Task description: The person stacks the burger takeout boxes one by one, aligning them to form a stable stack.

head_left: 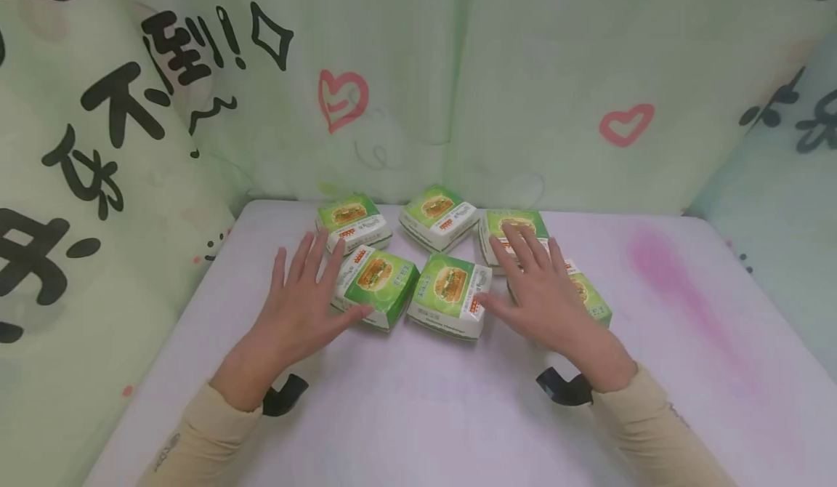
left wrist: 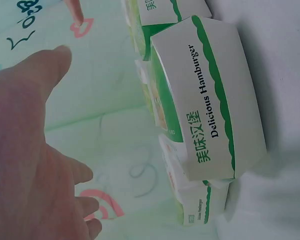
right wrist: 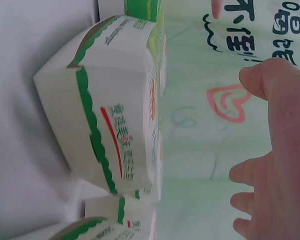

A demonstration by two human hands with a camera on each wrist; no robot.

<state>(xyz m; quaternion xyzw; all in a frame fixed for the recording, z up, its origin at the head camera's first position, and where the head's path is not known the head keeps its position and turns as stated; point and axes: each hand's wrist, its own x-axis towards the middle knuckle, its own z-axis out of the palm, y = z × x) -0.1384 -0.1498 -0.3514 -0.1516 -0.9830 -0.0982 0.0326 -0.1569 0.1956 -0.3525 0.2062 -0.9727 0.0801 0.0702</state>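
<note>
Several green-and-white hamburger boxes stand grouped on the table. My left hand (head_left: 296, 316) is spread flat with its fingers straight, above and beside the front left box (head_left: 386, 283). In the left wrist view this hand (left wrist: 37, 125) is apart from the nearest box (left wrist: 210, 105), which reads "Delicious Hamburger". The front middle box (head_left: 447, 291) sits between my hands. Fingers extended, my right hand (head_left: 549, 305) hovers over the right-hand boxes, partly hiding the back right box (head_left: 516, 218) and the far right box (head_left: 595, 302). The right wrist view shows a gap between hand (right wrist: 285, 145) and box (right wrist: 110, 120).
Two more hamburger boxes, the back left box (head_left: 353, 218) and back middle box (head_left: 438, 214), stand near the far edge of the white table (head_left: 418, 414). A pale green curtain (head_left: 523, 58) with writing and hearts hangs behind. Black wrist mounts (head_left: 285, 395) sit under the wrists.
</note>
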